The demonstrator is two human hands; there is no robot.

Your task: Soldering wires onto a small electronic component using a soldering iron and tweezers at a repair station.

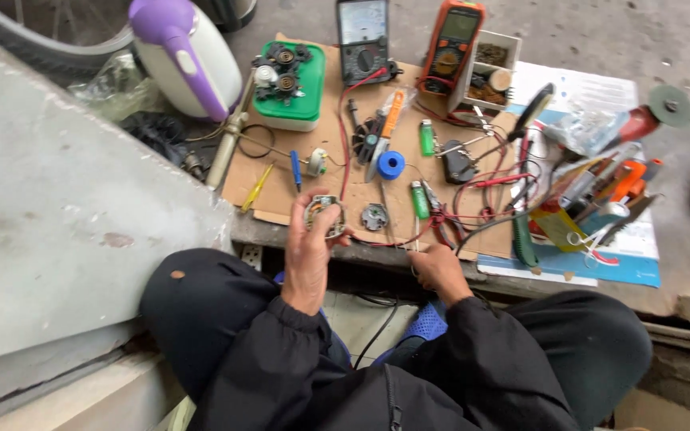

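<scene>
Kettle (189,52): far left, white plastic body w/ purple handle, smooth and rounded, lying tilted beside the cardboard sheet (281,199).
Green box (293,96): just right of kettle, rounded plastic, small dark gear-like parts piled on top.
Left hand (311,247): forearm in black sleeve rising from the lap, palm up toward cam, fingers curled and pinching a round part (325,215); thumb on its right edge.
Round part: small disc, grey metal w/ yellowish bits, held just above the near edge of the cardboard; flat face turned up to cam. No clear long axis, it's round.
Second disc (374,216): similar grey round piece lying flat on cardboard, just right of the held one, apart from both hands.
Blue tape roll (391,165): mid-sheet, glossy ring.
Green lighters (419,199): two, translucent plastic, long axes running roughly near-to-far.
Right hand (439,267): knuckles up, resting at the near edge of the surface, fingers folded in around thin red wires (409,239); exact grip can't tell.
Meters (363,40): two at far edge, one black, one orange-cased.
Tool pile (592,199): far right, screwdrivers, pliers etc. on blue-white printed sheet.
</scene>
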